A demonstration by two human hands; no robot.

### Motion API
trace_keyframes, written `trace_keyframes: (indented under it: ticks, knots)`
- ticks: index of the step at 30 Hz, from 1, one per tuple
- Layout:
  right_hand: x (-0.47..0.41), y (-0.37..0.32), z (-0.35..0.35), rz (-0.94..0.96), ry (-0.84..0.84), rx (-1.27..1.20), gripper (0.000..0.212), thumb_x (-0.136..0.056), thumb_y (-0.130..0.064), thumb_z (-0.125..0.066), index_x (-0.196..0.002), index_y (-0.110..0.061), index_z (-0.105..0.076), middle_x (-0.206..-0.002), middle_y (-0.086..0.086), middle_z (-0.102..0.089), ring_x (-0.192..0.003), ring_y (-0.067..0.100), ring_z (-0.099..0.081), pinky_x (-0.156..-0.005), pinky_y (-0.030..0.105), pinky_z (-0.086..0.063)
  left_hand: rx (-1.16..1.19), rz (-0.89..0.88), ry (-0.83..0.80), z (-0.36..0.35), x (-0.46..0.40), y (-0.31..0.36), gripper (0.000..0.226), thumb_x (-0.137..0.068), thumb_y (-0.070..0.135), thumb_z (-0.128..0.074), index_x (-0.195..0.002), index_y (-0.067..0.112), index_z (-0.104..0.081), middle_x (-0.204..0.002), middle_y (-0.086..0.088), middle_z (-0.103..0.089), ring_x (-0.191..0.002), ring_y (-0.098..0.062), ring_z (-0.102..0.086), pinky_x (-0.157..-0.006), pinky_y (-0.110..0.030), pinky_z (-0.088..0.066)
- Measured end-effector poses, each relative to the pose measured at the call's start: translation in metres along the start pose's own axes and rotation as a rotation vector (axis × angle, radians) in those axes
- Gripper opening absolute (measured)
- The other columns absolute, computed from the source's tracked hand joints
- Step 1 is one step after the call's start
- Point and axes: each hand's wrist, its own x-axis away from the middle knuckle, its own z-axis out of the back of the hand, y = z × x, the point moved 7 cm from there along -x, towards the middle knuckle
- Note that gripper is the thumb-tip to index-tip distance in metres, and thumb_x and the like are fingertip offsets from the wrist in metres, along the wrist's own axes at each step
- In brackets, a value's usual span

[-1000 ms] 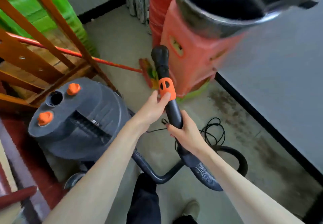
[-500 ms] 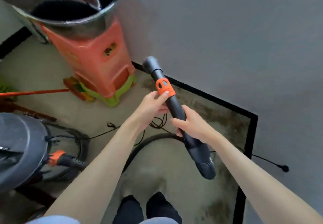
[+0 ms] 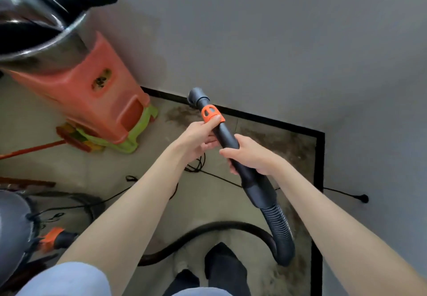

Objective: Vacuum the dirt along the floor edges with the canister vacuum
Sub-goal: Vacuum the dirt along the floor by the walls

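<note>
Both my hands hold the black vacuum hose handle (image 3: 227,137), which points up and away toward the corner where wall meets floor. My left hand (image 3: 198,136) grips it just below the orange collar (image 3: 211,115), thumb on the collar. My right hand (image 3: 249,157) wraps the tube lower down. The open nozzle end (image 3: 195,95) hovers above the black baseboard (image 3: 272,121). Dark dirt (image 3: 277,140) streaks the floor along that edge. The ribbed hose (image 3: 278,226) curves down and left to the grey canister vacuum (image 3: 12,228) at the left edge.
An orange plastic stool (image 3: 92,96) carrying a metal pot (image 3: 34,27) stands left of the corner, over a green base and a broom head (image 3: 74,138). A thin black power cord (image 3: 344,194) runs across the floor to the right wall. My feet (image 3: 221,270) stand below.
The view has swung right, from the canister and wooden frame to the wall corner. The nozzle now points toward the baseboard. Both hands kept their hold on the handle.
</note>
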Motion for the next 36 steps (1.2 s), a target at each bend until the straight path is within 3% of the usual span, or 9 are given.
trace_keyframes:
  ticks: [3,6,11,15,18,25,32,36]
  knots:
    - [-0.046,0.031,0.004,-0.003,0.002,0.063,0.017,-0.087,-0.016,-0.060,-0.086,-0.017,-0.043,-0.060,0.001,-0.061,-0.043,0.012,-0.058,-0.044,0.022,-0.047,0.012,0.035,0.069,0.012,-0.040,-0.023,0.018,-0.093,0.026,-0.058,-0.095,0.008,-0.059,-0.082,-0.003,-0.073,-0.075,-0.011,-0.071,-0.069,-0.022,-0.057]
    - [-0.096,0.063,0.009,0.030,0.011,0.216,0.017,-0.087,-0.020,-0.059,-0.088,-0.019,-0.042,-0.075,0.002,-0.061,-0.043,0.008,-0.059,-0.045,0.021,-0.046,0.013,0.047,0.118,0.026,-0.085,-0.050,0.018,-0.093,0.025,-0.059,-0.097,0.008,-0.060,-0.090,-0.004,-0.073,-0.082,-0.013,-0.071,-0.075,-0.024,-0.056]
    - [-0.162,0.118,0.011,0.041,-0.031,0.416,0.027,-0.085,-0.024,-0.061,-0.106,-0.014,-0.047,-0.094,0.008,-0.062,-0.069,0.026,-0.068,-0.069,0.040,-0.058,0.084,0.115,0.193,0.056,-0.146,-0.109,0.021,-0.093,0.025,-0.059,-0.102,0.007,-0.058,-0.097,-0.005,-0.070,-0.086,-0.013,-0.069,-0.074,-0.023,-0.055]
    - [-0.207,0.153,0.001,0.056,-0.044,0.460,0.025,-0.084,-0.023,-0.063,-0.103,-0.014,-0.049,-0.092,0.008,-0.061,-0.062,0.021,-0.064,-0.057,0.031,-0.053,0.120,0.147,0.264,0.079,-0.182,-0.147,0.016,-0.095,0.022,-0.054,-0.099,0.006,-0.057,-0.093,-0.005,-0.067,-0.080,-0.013,-0.067,-0.065,-0.021,-0.053]
    - [-0.227,0.163,-0.010,0.070,-0.065,0.517,0.026,-0.083,-0.022,-0.064,-0.102,-0.013,-0.049,-0.095,0.013,-0.062,-0.076,0.030,-0.064,-0.065,0.037,-0.052,0.125,0.163,0.305,0.095,-0.195,-0.160,0.018,-0.096,0.020,-0.053,-0.103,0.004,-0.054,-0.095,-0.009,-0.064,-0.083,-0.017,-0.064,-0.071,-0.025,-0.052]
    - [-0.248,0.154,-0.020,0.023,-0.029,0.408,0.022,-0.082,-0.021,-0.063,-0.097,-0.022,-0.047,-0.090,0.007,-0.061,-0.081,0.030,-0.064,-0.072,0.040,-0.053,0.155,0.203,0.266,0.112,-0.213,-0.145,0.011,-0.096,0.016,-0.054,-0.096,0.006,-0.055,-0.095,-0.010,-0.065,-0.085,-0.018,-0.065,-0.071,-0.025,-0.053]
    - [-0.279,0.116,-0.029,-0.048,0.039,0.423,0.019,-0.081,-0.020,-0.063,-0.095,-0.017,-0.052,-0.079,0.001,-0.057,-0.072,0.024,-0.056,-0.056,0.029,-0.039,0.130,0.302,0.227,0.141,-0.238,-0.109,0.022,-0.096,0.017,-0.052,-0.114,0.004,-0.051,-0.102,-0.011,-0.063,-0.087,-0.018,-0.064,-0.071,-0.025,-0.051]
    - [-0.293,0.099,-0.042,-0.083,0.036,0.412,0.021,-0.080,-0.021,-0.064,-0.096,-0.015,-0.051,-0.082,0.005,-0.059,-0.075,0.028,-0.058,-0.062,0.034,-0.044,0.083,0.349,0.253,0.164,-0.243,-0.086,0.013,-0.095,0.014,-0.052,-0.104,0.004,-0.052,-0.105,-0.013,-0.062,-0.086,-0.020,-0.063,-0.076,-0.029,-0.051]
